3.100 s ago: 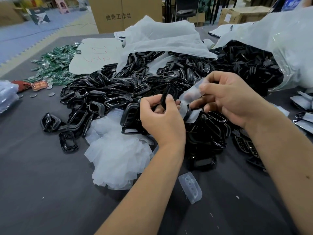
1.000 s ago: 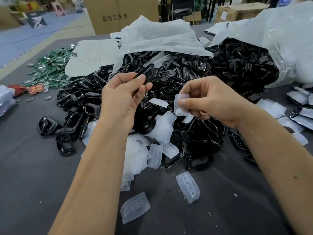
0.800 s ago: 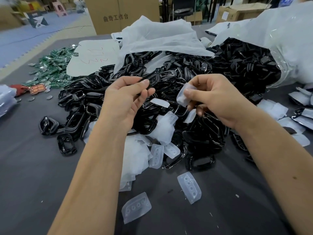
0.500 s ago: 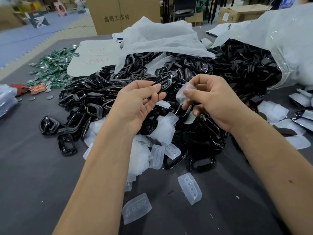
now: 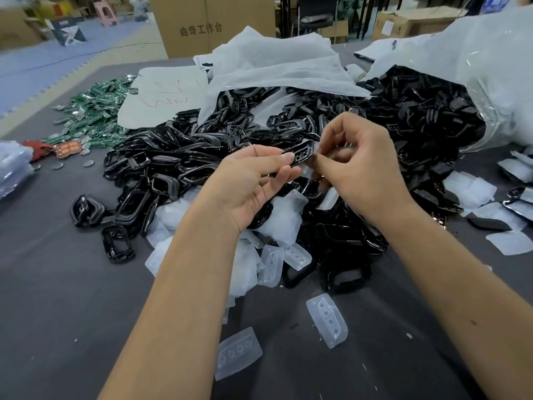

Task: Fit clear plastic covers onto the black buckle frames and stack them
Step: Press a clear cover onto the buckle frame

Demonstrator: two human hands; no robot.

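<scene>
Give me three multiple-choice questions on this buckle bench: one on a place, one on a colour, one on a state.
1. Where is the pile of green pieces?
A. far left of the table
B. near right corner
C. inside the clear bag

2. What colour are the buckle frames?
A. red
B. black
C. white

3. What is the left hand doing?
A. lying flat on the table
B. pinching a black frame
C. holding scissors

Answers: 1 A, it lies far left beside the paper sheet; 2 B, glossy black heap; 3 B, fingers grip the frame.

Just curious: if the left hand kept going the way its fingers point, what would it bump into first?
Most likely the right hand: the left hand points at it, holding a black buckle frame whose tip nearly meets the right fingertips. Depth is uncertain.
</scene>
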